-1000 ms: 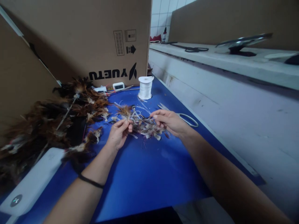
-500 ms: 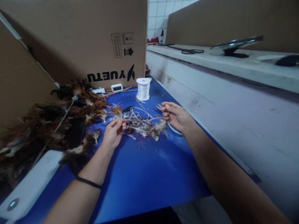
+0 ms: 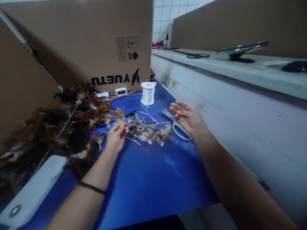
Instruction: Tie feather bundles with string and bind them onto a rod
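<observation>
My left hand (image 3: 116, 137) pinches a small brown feather tuft (image 3: 119, 116) between thumb and fingers, just left of a tangle of clear plastic strips and feather scraps (image 3: 148, 129) on the blue table (image 3: 148, 179). My right hand (image 3: 188, 118) hovers with its fingers spread and nothing in them, directly above white-handled scissors (image 3: 176, 125) that lie on the table. A white spool of line (image 3: 148, 92) stands upright behind the tangle.
A big heap of brown and black feathers (image 3: 48, 127) covers the left of the table. A large cardboard box (image 3: 96, 44) stands at the back, with a small white device (image 3: 121, 91) at its foot. A white flat gadget (image 3: 31, 188) lies front left. A grey ledge (image 3: 240, 67) runs along the right.
My right hand let go of the strips, moved right and opened over the scissors. The left hand kept its pinch on the feather tuft and barely moved.
</observation>
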`<state>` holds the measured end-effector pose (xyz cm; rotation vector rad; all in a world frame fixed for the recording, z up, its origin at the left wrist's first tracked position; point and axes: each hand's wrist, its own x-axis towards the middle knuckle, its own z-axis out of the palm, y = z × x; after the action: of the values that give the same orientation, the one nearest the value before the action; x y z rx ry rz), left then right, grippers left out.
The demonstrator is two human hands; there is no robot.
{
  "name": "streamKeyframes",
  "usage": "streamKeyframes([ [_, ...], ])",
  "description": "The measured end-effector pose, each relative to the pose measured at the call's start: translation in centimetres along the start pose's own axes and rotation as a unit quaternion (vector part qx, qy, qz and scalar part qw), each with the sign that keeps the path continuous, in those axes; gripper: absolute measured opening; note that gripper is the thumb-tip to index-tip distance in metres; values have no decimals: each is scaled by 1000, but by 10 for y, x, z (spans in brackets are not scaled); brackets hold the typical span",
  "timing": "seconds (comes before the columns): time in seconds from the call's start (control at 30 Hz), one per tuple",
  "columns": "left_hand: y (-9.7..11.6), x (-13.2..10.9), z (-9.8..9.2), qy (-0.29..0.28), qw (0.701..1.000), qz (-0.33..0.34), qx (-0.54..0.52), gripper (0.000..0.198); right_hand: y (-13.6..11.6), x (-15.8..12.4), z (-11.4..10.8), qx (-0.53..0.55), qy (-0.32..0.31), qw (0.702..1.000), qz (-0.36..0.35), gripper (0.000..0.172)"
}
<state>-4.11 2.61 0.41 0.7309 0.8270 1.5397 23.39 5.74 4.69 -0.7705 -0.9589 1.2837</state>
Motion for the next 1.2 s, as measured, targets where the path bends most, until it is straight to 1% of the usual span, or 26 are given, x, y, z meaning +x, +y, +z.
streamKeyframes([
  [0.1, 1, -2, 2, 17, 1000, 9, -1, 21, 4, 0, 2, -46, 8, 999, -20, 27],
  [0.2, 4, -4, 5, 30, 999, 24, 7, 22, 8, -3, 6, -114, 22, 993, -34, 22],
  [0.27, 6, -6, 8, 31, 999, 32, 16, 24, 9, -5, 8, -180, 21, 982, -56, 21],
  [0.3, 7, -7, 10, 31, 999, 36, 19, 24, 10, -6, 9, -225, 14, 971, -75, 22],
  [0.37, 8, -10, 13, 23, 999, 40, 21, 24, 10, -8, 12, -329, -2, 935, -136, 20],
  [0.43, 6, -13, 16, 5, 999, 37, 21, 22, 9, -11, 15, -423, -23, 881, -212, 15],
  [0.5, 4, -17, 18, -22, 999, 23, 26, 20, 9, -14, 18, -483, -47, 831, -272, 12],
  [0.57, 0, -21, 20, -52, 998, -1, 32, 18, 10, -16, 22, -515, -73, 800, -298, 13],
  [0.63, -4, -25, 21, -81, 996, -32, 36, 16, 12, -19, 25, -528, -90, 786, -307, 13],
  [0.73, -8, -30, 23, -114, 990, -74, 38, 15, 15, -22, 29, -524, -104, 786, -310, 13],
  [0.8, -10, -31, 24, -126, 987, -90, 39, 14, 17, -24, 33, -513, -109, 793, -309, 13],
  [0.9, -12, -31, 24, -131, 985, -109, 38, 14, 18, -29, 41, -493, -108, 808, -304, 12],
  [1.1, -14, -32, 26, -119, 982, -142, 41, 17, 20, -37, 53, -449, -112, 843, -276, 11],
  [1.2, -16, -32, 26, -137, 977, -154, 44, 19, 22, -38, 54, -433, -116, 851, -273, 11],
])
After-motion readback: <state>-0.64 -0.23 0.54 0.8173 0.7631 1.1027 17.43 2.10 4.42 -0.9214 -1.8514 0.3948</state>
